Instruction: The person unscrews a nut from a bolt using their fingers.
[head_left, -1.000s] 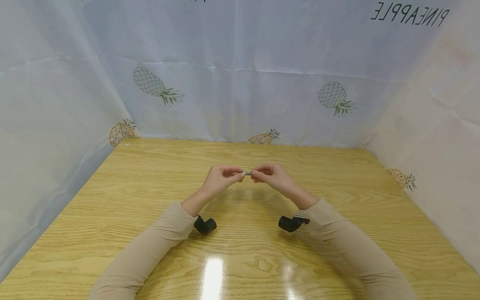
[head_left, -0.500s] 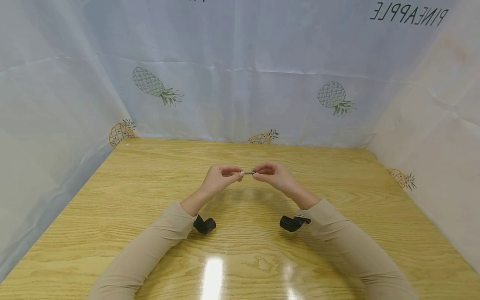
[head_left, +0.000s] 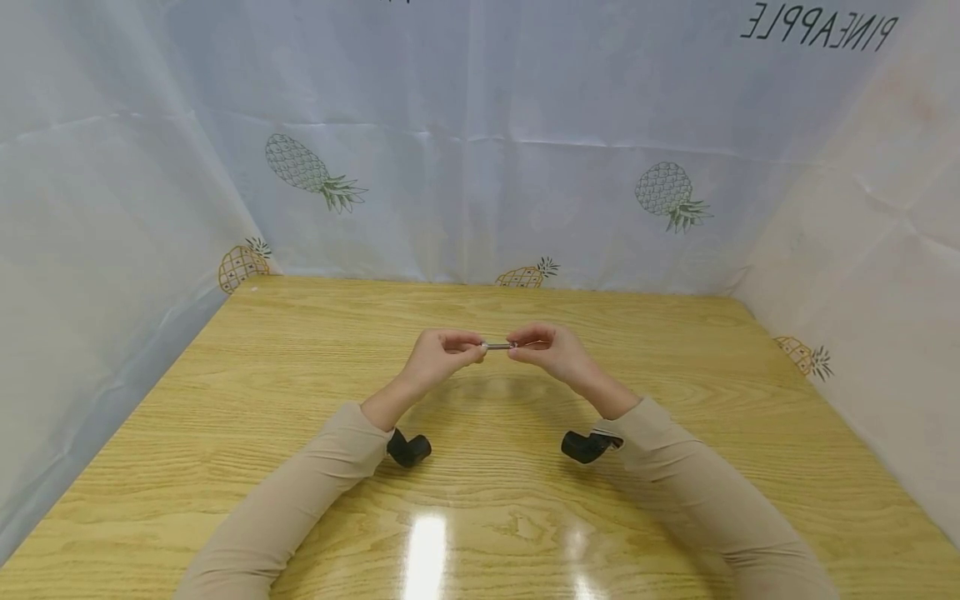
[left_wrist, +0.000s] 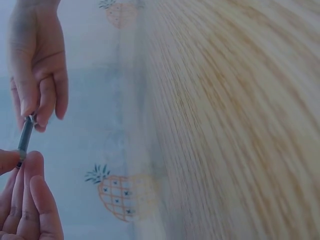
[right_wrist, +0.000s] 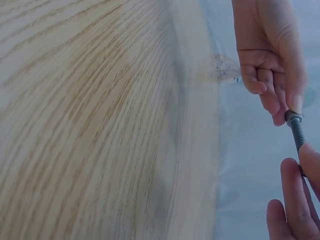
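I have both hands raised over the middle of the wooden table (head_left: 675, 350), a threaded metal bolt (head_left: 498, 345) spanning the gap between them. My left hand (head_left: 438, 358) pinches one end between thumb and fingertips; my right hand (head_left: 551, 350) pinches the other end the same way. Compared with a second ago the right hand has drawn a little away from the left — more of the shank now shows between the fingertips. The right wrist view shows the thread (right_wrist: 297, 133) bare between the two grips, and the left wrist view shows the same bolt (left_wrist: 23, 139) end on. I judge something is being wound along or off the thread — what exactly is hidden under the right fingertips (right_wrist: 306, 159).
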